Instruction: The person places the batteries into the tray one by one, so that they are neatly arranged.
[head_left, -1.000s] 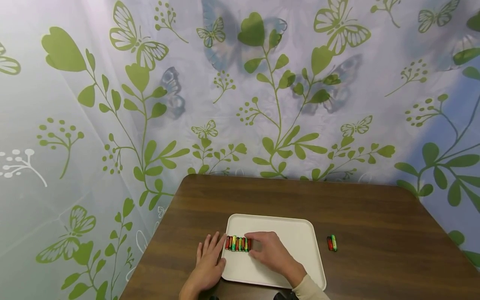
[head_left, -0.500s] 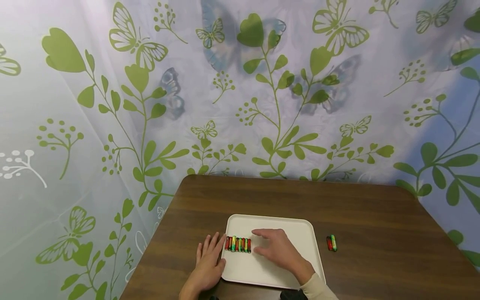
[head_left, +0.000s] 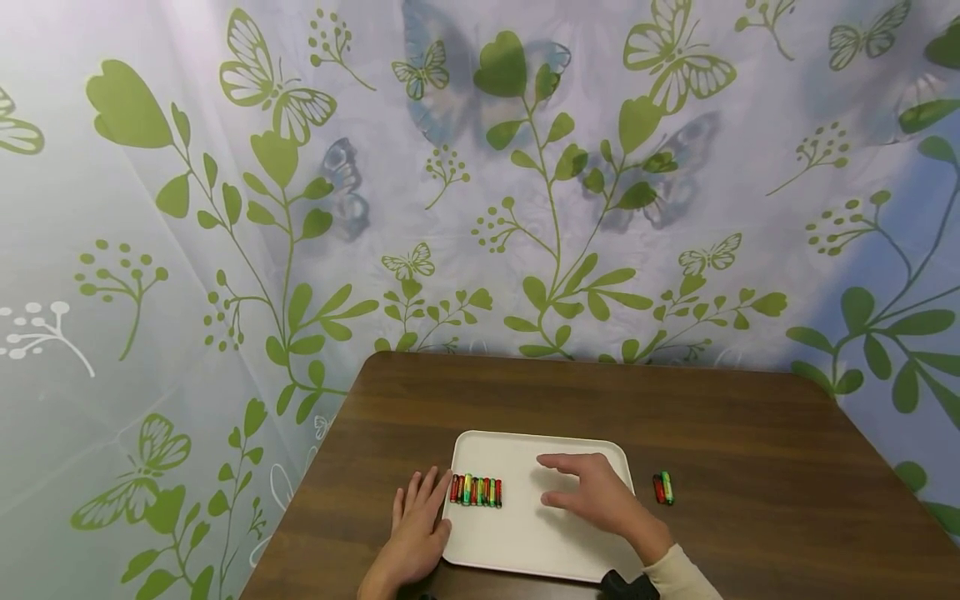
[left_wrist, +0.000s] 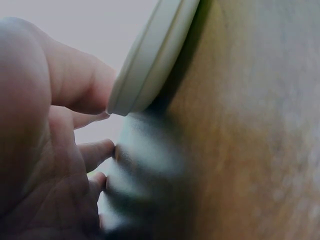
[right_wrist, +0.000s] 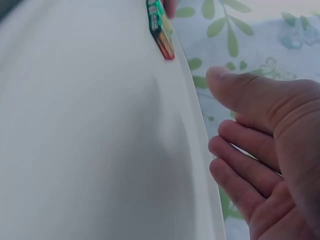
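A row of several small batteries (head_left: 477, 491), red, green and yellow, lies side by side at the left of a white tray (head_left: 517, 550). My left hand (head_left: 414, 529) rests at the tray's left edge with its fingers extended; in the left wrist view the thumb touches the rim of the tray (left_wrist: 145, 65). Above the tray, right of the row, hangs my right hand (head_left: 596, 496), thumb and fingers apart and nothing between them. In the right wrist view the end of the battery row (right_wrist: 162, 32) shows beyond the fingers.
Two more batteries (head_left: 663, 488), one red and one green, lie together on the brown wooden table (head_left: 750, 467) right of the tray. A patterned curtain (head_left: 465, 208) with leaves and butterflies hangs behind the table.
My right hand has moved away from the right end of the battery row, rightward over the tray. My left hand and the batteries stay in place.
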